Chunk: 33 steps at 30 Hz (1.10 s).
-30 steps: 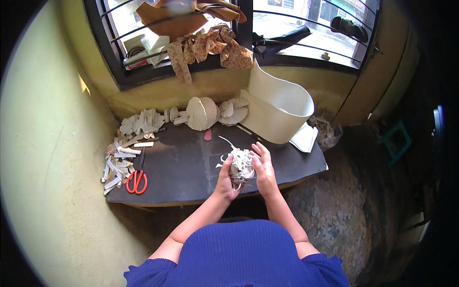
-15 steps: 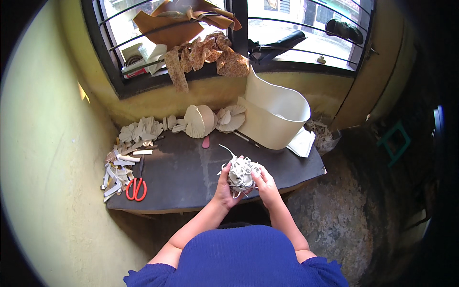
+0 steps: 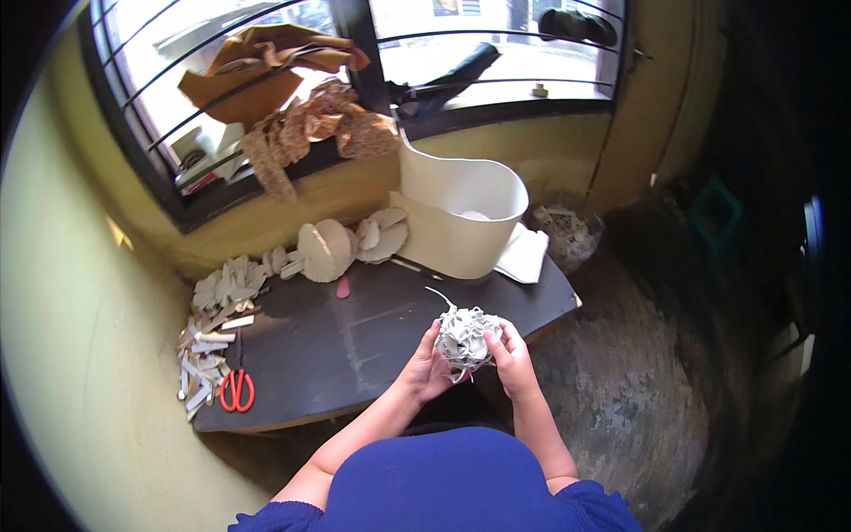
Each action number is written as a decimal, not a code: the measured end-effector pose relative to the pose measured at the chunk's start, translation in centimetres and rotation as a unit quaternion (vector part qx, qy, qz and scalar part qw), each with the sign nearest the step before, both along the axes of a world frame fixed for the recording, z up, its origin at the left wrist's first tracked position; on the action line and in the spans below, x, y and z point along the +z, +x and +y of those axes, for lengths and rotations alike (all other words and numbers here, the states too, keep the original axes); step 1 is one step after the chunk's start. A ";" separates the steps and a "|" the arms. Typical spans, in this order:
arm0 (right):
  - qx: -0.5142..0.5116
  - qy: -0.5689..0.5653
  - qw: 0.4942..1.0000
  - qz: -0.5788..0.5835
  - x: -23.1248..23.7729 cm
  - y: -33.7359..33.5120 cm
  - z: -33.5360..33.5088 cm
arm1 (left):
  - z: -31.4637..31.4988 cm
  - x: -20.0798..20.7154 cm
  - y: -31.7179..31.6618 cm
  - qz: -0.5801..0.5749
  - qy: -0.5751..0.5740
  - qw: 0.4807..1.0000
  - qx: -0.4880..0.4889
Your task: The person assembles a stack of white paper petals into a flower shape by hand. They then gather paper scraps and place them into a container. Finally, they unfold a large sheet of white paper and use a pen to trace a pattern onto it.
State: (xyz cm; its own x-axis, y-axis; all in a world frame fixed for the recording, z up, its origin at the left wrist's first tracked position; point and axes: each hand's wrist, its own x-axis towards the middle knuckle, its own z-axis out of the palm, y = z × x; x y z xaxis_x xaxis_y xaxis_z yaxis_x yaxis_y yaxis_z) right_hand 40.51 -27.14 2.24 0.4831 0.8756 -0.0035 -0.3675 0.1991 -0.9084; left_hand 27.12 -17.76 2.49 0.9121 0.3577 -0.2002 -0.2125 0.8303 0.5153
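Between my two hands is a ball-shaped bundle of thin white scrap strips (image 3: 465, 337), with one strand sticking up at its far left. My left hand (image 3: 425, 365) cups the bundle from the left and below. From the right, my right hand (image 3: 512, 356) grips it, thumb pressed on its near face. Both hands are just over the near right edge of the dark table (image 3: 310, 355). Red-handled scissors (image 3: 237, 390) lie at the table's left end, beside a heap of white strips and offcuts (image 3: 202, 368).
Stacks of pale scalloped discs (image 3: 325, 251) and petal-like pieces (image 3: 232, 282) line the back of the table. A curled cream sheet (image 3: 461, 213) stands at the back right, next to folded white sheets (image 3: 523, 254). A pink teardrop piece (image 3: 343, 286) lies mid-table. A scrap-filled bag (image 3: 567, 235) sits beyond.
The view has swung to the right, so the table and window sit further left. My hands still hold the bundle, which has moved slightly right along with them.
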 end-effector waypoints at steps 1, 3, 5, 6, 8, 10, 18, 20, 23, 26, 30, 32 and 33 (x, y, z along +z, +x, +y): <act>-0.021 0.004 1.000 0.012 -0.2 0.5 -0.4 | -0.2 -0.2 0.6 -0.004 -0.002 1.000 -0.015; -0.063 0.005 0.998 0.022 -0.8 1.9 -1.5 | -0.5 -0.5 1.6 0.034 -0.023 0.999 -0.016; -0.095 0.003 0.995 0.034 -1.4 3.4 -2.7 | -0.4 -1.0 2.4 0.048 -0.039 0.998 -0.031; -0.107 0.008 0.993 0.049 -1.6 4.2 -3.2 | 0.0 -1.5 2.6 0.044 -0.046 0.997 -0.046; -0.152 0.004 0.987 0.049 -2.6 5.8 -4.1 | 0.6 -1.9 2.9 0.031 -0.067 0.995 -0.074; -0.199 0.005 0.978 0.058 -3.2 7.2 -4.6 | 1.2 -2.3 3.5 0.055 -0.048 0.994 -0.083; -0.364 0.012 0.931 0.008 -2.4 22.5 2.8 | 3.7 -2.0 7.6 0.085 -0.014 0.993 -0.077; -0.419 0.004 0.907 -0.033 0.1 25.4 6.4 | 3.8 -2.0 8.1 0.073 -0.005 0.994 -0.080; -0.426 -0.053 0.886 -0.173 -2.4 29.1 9.3 | 3.7 -1.4 8.2 0.047 0.021 0.994 -0.096; -0.404 -0.047 0.891 -0.201 -4.7 25.0 10.3 | 4.4 -2.1 6.7 0.054 0.022 0.995 -0.077; -0.337 0.022 0.923 -0.183 -5.3 18.8 10.5 | 4.7 -2.9 5.0 0.088 0.019 0.995 -0.030; -0.335 0.023 0.914 -0.228 -3.9 17.6 10.3 | 4.2 -2.8 4.4 0.090 0.025 0.995 -0.031; -0.345 0.037 0.900 -0.264 -2.5 17.3 10.7 | 4.1 -3.0 4.2 0.085 0.025 0.996 -0.030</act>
State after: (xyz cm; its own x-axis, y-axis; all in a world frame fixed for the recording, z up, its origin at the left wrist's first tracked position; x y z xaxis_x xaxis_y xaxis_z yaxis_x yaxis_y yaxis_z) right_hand 57.79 -16.40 -0.23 0.8293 0.3549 0.4316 0.3451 0.2821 -0.8952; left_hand 31.33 -13.70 -0.50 0.8861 0.3179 -0.3375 -0.0697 0.8110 0.5809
